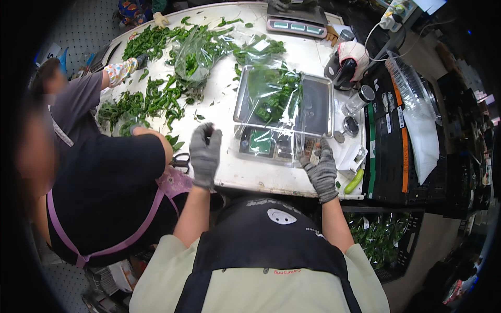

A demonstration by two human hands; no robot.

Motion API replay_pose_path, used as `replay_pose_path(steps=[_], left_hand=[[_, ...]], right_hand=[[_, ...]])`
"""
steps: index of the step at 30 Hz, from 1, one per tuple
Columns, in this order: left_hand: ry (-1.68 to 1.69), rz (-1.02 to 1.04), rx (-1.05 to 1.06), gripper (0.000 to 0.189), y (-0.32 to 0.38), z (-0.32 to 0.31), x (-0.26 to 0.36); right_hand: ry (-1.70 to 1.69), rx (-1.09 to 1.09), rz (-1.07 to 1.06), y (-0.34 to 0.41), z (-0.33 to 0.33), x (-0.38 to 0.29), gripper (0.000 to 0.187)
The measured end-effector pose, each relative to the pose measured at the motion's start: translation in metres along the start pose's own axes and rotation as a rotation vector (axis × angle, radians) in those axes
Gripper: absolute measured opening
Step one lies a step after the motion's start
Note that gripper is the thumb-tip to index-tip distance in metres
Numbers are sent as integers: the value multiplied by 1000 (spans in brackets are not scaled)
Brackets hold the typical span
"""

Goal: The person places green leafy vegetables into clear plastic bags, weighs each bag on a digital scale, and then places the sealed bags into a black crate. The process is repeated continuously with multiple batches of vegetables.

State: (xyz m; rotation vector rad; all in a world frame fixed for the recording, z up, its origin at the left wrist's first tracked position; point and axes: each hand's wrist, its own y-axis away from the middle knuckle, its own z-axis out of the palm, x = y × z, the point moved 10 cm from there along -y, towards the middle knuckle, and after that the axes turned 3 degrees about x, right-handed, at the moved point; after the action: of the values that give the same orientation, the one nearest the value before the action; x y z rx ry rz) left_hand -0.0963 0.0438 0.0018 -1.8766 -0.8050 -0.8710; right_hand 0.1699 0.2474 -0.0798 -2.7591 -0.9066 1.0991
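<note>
My left hand (205, 156), in a grey knitted glove, hovers over the white table left of the scale. Its fingers are slightly curled and blurred, with a gap at the thumb and nothing visible in them. My right hand (323, 172), gloved alike, is at the scale's near right corner. Its thumb meets the edge of a clear plastic bag (276, 105); whether it pinches the film is unclear. Green peppers and leaves (274, 94) fill the bag's far part, which lies on the metal pan (318, 98) of a digital scale. The bag's near end drapes over the scale's display panel (261, 141).
Loose green peppers (156, 94) and another filled bag (191, 62) cover the table's left and far parts. Co-workers (105, 172) stand at left. A second scale (296, 26), a glass jar (358, 99), a pale green pepper (354, 181), scissors (181, 161) and black crates (391, 141) are around.
</note>
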Motion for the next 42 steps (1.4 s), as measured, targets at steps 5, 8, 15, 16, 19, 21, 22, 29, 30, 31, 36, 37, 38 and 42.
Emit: replay_pose_path(steps=[5, 8, 15, 16, 19, 21, 22, 29, 30, 31, 36, 37, 38, 42], left_hand=[[-287, -119, -700, 50, -14, 73, -88], [-299, -362, -934, 21, 2, 113, -106], [-105, -444, -807, 7, 24, 107, -101], [24, -563, -772, 7, 35, 105, -101], [188, -724, -777, 7, 61, 97, -94], [283, -810, -780, 13, 70, 94, -83], [304, -815, -794, 15, 72, 95, -83], [409, -819, -780, 18, 68, 92, -83], [439, -838, -786, 18, 69, 91, -83], [469, -857, -792, 18, 70, 91, -84], [433, -751, -880, 30, 69, 92, -83], [427, -714, -877, 29, 67, 91, -80], [422, -677, -876, 28, 65, 90, -75], [290, -575, -815, 22, 56, 88, -62]], right_hand=[[-9, -13, -46, -14, 3, -38, 89], [303, -252, 51, -31, 38, -30, 67], [322, -151, 105, -51, 8, 38, 39], [353, -239, 99, -44, 12, 45, 39], [279, -207, 63, -28, -14, 13, 42], [-33, 44, 41, -25, -42, -14, 42], [-212, 103, -31, -23, -46, -34, 42], [-328, -286, -392, 5, 45, -141, 44], [-388, -337, -371, 7, 55, -146, 43], [-384, -363, -414, 10, 63, -153, 43], [-323, -587, -394, 13, 107, -164, 40], [-288, -552, -410, 12, 107, -165, 40], [-252, -516, -425, 12, 107, -167, 39], [-223, -472, -443, 13, 117, -167, 36]])
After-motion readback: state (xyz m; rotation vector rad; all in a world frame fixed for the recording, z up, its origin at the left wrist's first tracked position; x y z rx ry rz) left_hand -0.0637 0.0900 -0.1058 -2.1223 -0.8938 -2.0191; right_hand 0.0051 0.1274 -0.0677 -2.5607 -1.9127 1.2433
